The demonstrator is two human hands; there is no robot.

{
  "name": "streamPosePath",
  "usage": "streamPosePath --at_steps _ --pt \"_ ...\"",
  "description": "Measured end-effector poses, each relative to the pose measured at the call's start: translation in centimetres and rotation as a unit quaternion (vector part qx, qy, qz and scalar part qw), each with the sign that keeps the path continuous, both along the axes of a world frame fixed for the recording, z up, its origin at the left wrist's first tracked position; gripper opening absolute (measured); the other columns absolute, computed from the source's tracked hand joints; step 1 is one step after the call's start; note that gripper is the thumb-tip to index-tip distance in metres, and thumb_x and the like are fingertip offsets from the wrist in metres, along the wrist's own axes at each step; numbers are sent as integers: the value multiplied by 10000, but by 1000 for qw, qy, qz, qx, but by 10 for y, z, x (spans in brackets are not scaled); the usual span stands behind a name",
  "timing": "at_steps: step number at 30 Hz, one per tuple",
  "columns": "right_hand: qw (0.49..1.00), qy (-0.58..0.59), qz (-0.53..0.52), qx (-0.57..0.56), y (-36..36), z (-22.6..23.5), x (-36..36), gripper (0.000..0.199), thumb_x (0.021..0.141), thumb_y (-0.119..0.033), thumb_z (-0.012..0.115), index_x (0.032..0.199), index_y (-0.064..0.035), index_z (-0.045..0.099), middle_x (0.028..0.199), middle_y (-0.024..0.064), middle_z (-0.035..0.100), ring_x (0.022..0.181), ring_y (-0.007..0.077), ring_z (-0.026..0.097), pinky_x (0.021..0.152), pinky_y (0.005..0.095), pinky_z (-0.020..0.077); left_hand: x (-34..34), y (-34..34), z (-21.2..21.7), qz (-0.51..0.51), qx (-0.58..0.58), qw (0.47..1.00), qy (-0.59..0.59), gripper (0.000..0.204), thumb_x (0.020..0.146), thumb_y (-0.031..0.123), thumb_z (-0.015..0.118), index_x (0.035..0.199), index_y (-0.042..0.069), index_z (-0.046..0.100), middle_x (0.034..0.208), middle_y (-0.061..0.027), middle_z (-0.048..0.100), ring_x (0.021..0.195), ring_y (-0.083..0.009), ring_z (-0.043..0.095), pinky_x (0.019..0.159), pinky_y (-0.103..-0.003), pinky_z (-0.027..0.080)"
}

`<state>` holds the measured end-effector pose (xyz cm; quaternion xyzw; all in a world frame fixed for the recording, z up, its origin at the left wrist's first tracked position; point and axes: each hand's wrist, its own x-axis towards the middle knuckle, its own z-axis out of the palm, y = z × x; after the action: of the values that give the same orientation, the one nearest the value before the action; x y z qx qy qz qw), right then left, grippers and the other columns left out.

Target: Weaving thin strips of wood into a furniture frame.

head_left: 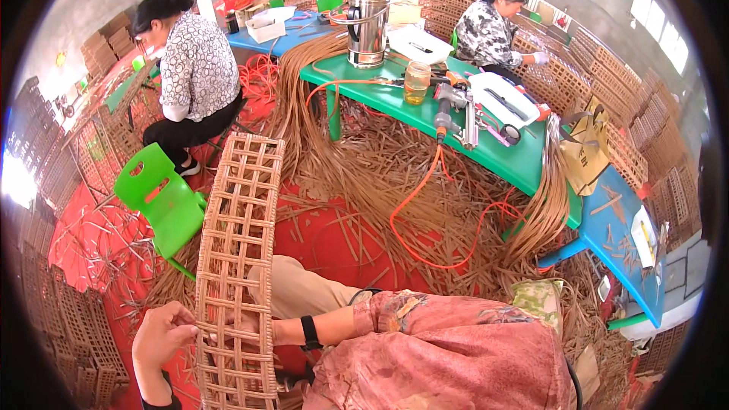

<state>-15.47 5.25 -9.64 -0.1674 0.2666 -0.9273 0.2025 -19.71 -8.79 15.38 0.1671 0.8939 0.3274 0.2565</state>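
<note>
A long woven wicker piece [237, 212] with an open lattice stands tilted in front of me, its lower end beside my legs. At its left edge is my left hand [163, 334], thumb and fingers curled together in a pinch against the weave. Whatever is between those fingertips is too small to name. My right hand [244, 323] reaches in behind the lattice from the right, a black band on its wrist. Only bits of it show through the openings, so its fingers are mostly hidden.
A green table [448, 118] holds a metal canister [369, 23], a glass jar [417, 82] and an air tool [448, 110] on an orange hose [395, 216]. Cane strips [364, 152] litter the red floor. A green chair [163, 193] stands left. Two people sit working beyond.
</note>
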Motion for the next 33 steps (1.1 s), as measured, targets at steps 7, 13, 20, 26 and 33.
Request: streamPosePath --at_steps 7,13,20,26,33 --pt "1000 -1 8 -13 -4 -1 4 343 964 -272 655 1227 -65 581 1078 51 647 941 152 621 747 294 562 1 -9 -11 2 35 999 -28 80 806 19 673 801 -46 626 671 -63 651 612 -118 667 558 -248 546" --pt "999 -9 25 -24 -11 -3 7 364 965 -279 650 1248 -66 566 1100 59 641 965 161 623 753 301 569 5 -11 -15 6 40 999 -2 71 821 13 655 824 -46 617 715 -61 654 616 -109 653 549 -244 530" --pt "998 -26 42 -42 -25 0 9 389 966 -287 644 1273 -67 548 1127 69 635 992 171 625 760 310 577 12 -14 -21 65 76 994 -35 66 832 6 641 870 -45 626 736 -61 653 631 -100 640 572 -242 527" --pt "996 -44 58 -51 -28 5 12 411 967 -294 639 1293 -68 533 1150 78 630 1016 180 627 767 317 584 24 -2 -10 38 -18 996 75 79 815 27 632 844 -42 653 666 -65 646 612 -101 642 566 -249 506" --pt "994 -65 64 -54 -28 15 15 436 969 -302 633 1318 -69 515 1176 88 624 1043 190 629 774 326 592 49 12 -5 12 -64 975 213 111 791 20 626 878 -31 672 756 -168 666 671 -292 665 644 -379 506"
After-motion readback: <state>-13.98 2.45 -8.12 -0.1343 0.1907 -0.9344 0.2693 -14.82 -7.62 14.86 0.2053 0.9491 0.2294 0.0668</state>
